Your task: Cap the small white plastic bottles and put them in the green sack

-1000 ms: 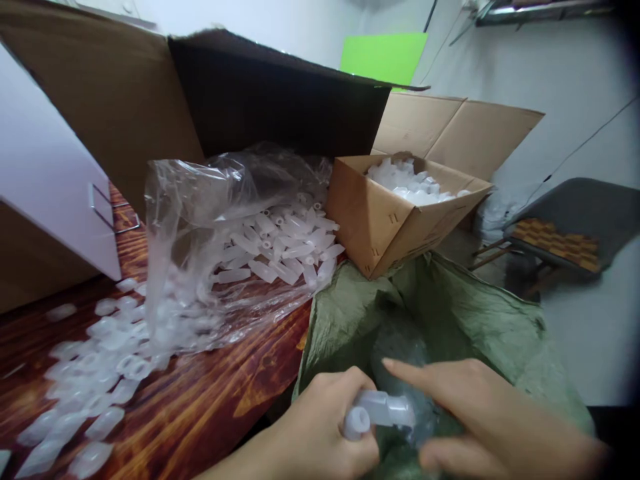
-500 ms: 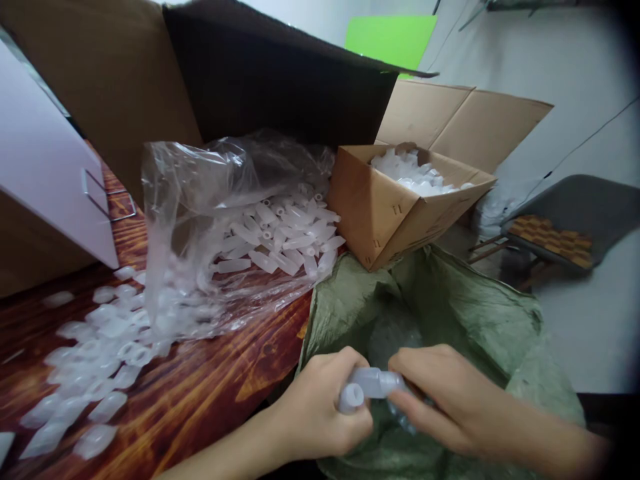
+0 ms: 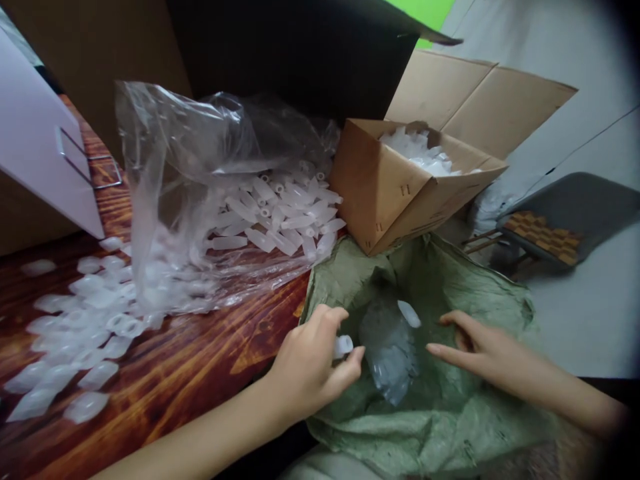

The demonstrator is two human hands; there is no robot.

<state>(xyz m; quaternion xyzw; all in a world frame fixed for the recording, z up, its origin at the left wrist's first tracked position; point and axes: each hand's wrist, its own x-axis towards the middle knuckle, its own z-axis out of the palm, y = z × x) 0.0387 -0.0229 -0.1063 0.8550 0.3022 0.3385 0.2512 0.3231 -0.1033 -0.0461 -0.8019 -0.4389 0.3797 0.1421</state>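
My left hand (image 3: 313,357) is curled around a small translucent white plastic bottle (image 3: 344,345); its round open end shows between thumb and fingers. My right hand (image 3: 483,347) is open and empty, thumb and forefinger apart, over the right side of a green woven sack (image 3: 435,433). One pointed translucent plastic piece (image 3: 409,313) hangs in mid-air between the hands, above the sack's mouth. Deeper in the sack lies a pile of similar pieces in clear plastic (image 3: 393,360), partly in shade.
Loose short translucent pieces (image 3: 95,333) spread over the wooden table (image 3: 210,373) at left. A clear bag (image 3: 165,147) holds longer tapered pieces (image 3: 280,213). Behind the sack stands a cardboard box (image 3: 380,180) of white pieces. A grey chair (image 3: 590,207) is at right.
My hands have moved apart; my right hand has let go of a plastic piece, which is now in the air over the sack. The view has tilted down.
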